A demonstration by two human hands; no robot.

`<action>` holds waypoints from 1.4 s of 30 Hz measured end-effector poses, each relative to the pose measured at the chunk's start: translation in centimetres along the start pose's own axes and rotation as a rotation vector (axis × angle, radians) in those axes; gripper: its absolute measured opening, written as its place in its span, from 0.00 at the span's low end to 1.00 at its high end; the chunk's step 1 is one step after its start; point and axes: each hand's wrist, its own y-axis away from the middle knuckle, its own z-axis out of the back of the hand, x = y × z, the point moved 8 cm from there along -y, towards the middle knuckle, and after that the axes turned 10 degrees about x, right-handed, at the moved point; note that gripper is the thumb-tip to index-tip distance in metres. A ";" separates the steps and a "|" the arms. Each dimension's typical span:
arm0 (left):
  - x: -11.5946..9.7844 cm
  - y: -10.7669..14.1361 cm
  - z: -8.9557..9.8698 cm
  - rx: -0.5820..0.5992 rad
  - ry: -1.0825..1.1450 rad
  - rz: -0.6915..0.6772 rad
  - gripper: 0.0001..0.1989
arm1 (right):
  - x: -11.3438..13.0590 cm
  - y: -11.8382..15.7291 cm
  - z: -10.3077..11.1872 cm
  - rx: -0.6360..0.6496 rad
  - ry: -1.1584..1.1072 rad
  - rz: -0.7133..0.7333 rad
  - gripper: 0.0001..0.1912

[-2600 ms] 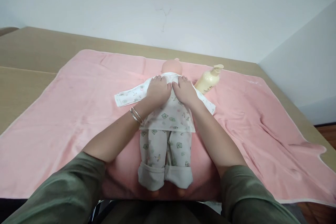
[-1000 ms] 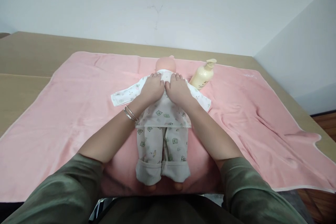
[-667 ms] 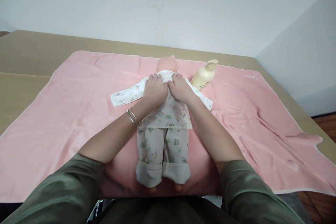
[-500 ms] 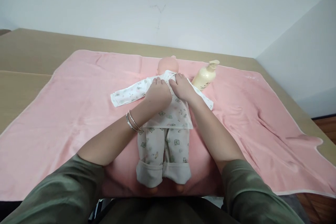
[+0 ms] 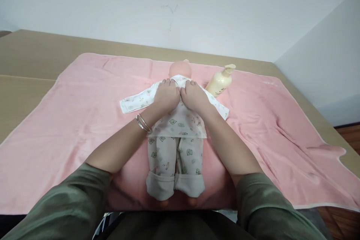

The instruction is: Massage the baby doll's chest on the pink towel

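Observation:
A baby doll (image 5: 180, 68) lies lengthwise before me, head away from me and feet at the near edge. It wears a white printed shirt (image 5: 182, 123) with the sleeves spread to both sides, and matching trousers (image 5: 165, 157) with turned-up cuffs. My left hand (image 5: 167, 95), with two silver bangles at the wrist, is closed on the shirt just below the neckline. Beside it my right hand (image 5: 194, 96) grips the shirt's other side, the two thumbs almost meeting at the middle. My hands hide the fingertips and the cloth beneath them.
A cream pump bottle (image 5: 219, 81) lies tilted right of the doll's head, close to the right sleeve. The pink blanket (image 5: 84, 120) under everything is wrinkled at the right. It covers much of the wooden table (image 5: 42, 54), which stands by a white wall.
My left hand has shifted slightly left and turned, so it now mirrors my right hand. The right hand has moved a little left, while the doll and bottle have stayed put.

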 end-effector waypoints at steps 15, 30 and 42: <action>2.5 -1.1 0.4 -0.109 0.249 0.077 0.17 | 1.3 1.8 -0.4 -0.034 0.059 -0.084 0.32; 2.9 -0.4 2.0 -0.036 0.437 0.108 0.17 | -0.7 0.6 2.4 -0.186 -0.181 0.092 0.23; 6.0 1.2 7.9 -0.261 0.687 0.130 0.17 | 2.9 1.3 0.5 -0.174 -0.072 0.216 0.27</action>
